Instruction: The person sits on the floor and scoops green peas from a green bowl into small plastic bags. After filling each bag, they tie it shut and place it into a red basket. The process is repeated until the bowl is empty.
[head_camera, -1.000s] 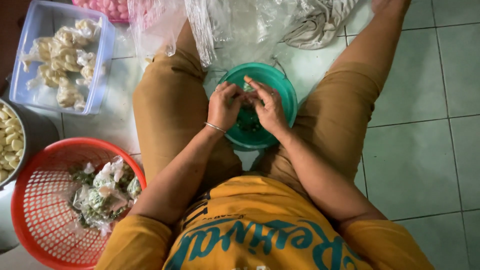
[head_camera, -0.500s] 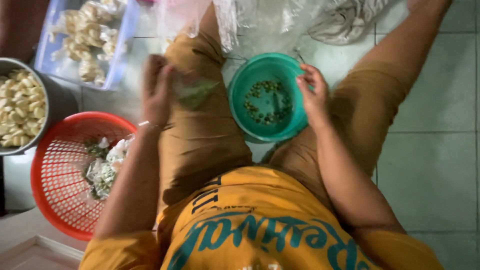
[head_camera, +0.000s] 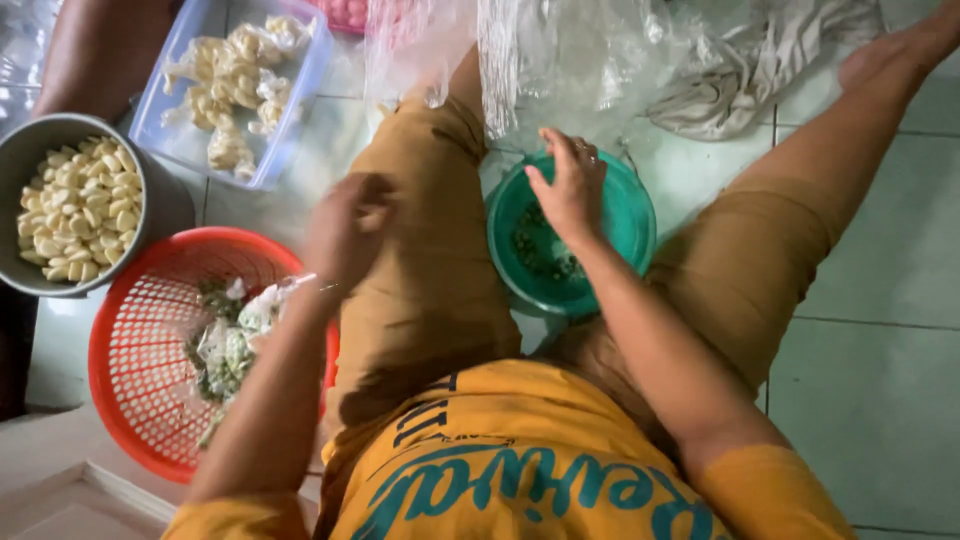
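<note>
Head view — right hand (head_camera: 570, 190) open in green bowl (head_camera: 620, 215); left hand (head_camera: 345, 235) blurred, grip unclear

Pale tiled floor, seen from above

Pale green square floor tiles (head_camera: 870, 400) with dark grout lines; soft, even light. A light raised step (head_camera: 60, 490) edges the lower left corner.

Green bowl (head_camera: 628, 215): round plastic, upright on floor between thighs, dark small bits inside, directly under right hand (head_camera: 566, 188), which reaches in. Red basket (head_camera: 140, 345): round mesh plastic, holds pale-green scraps, just below blurred left hand (head_camera: 347, 232).
</note>
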